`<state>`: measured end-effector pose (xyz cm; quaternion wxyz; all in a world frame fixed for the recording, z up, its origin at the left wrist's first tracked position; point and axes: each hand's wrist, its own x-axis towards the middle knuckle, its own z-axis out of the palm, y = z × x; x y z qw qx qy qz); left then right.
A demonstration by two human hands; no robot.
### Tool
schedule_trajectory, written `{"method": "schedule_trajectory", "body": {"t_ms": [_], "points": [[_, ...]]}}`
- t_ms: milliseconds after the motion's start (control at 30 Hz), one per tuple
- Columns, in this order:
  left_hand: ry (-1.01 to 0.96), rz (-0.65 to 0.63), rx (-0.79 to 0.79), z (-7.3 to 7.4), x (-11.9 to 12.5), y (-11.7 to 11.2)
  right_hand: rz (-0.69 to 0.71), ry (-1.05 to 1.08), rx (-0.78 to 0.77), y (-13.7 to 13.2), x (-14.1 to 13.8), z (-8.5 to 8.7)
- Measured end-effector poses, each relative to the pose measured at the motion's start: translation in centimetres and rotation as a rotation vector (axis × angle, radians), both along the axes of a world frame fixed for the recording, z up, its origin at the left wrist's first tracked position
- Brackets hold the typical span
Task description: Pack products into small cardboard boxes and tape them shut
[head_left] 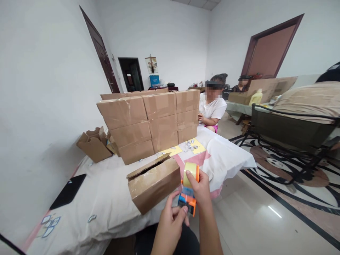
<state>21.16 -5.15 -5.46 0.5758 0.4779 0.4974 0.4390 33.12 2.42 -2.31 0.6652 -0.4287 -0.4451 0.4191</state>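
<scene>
A tape dispenser (187,201) in orange and blue, loaded with a roll of yellowish clear tape (189,173), is between my two hands. My right hand (201,186) grips it at the roll, thumb across the tape. At the lower, cutter end, my left hand (171,217) is closed with thumb and fingers pinching; whether it also holds the tape's loose end cannot be made out. Just left of the dispenser a brown cardboard box (156,186) lies on the cloth-covered table (106,198), a dark gap showing along its top flaps.
Stacked cardboard boxes (163,122) form a wall behind the single box. An opened carton (94,145) stands at the left, and a flat black object (68,191) lies nearer. A person in a white shirt (214,108) sits beyond the table. A dark folding chair (289,127) is at the right.
</scene>
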Motion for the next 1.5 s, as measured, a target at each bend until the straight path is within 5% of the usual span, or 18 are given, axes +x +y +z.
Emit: {"method": "schedule_trajectory", "body": {"t_ms": [667, 967, 1500], "points": [[-0.024, 0.188, 0.050, 0.3, -0.1, -2.2, 0.052, 0.095, -0.020, -0.5, -0.5, 1.3], [-0.050, 0.173, 0.009, 0.1, -1.3, -1.9, 0.030, 0.059, -0.039, -0.3, -1.4, 1.2], [-0.202, 0.084, 0.070, -3.1, -0.8, -0.4, -0.006, 0.082, -0.093, 0.6, -0.2, -0.5]]}}
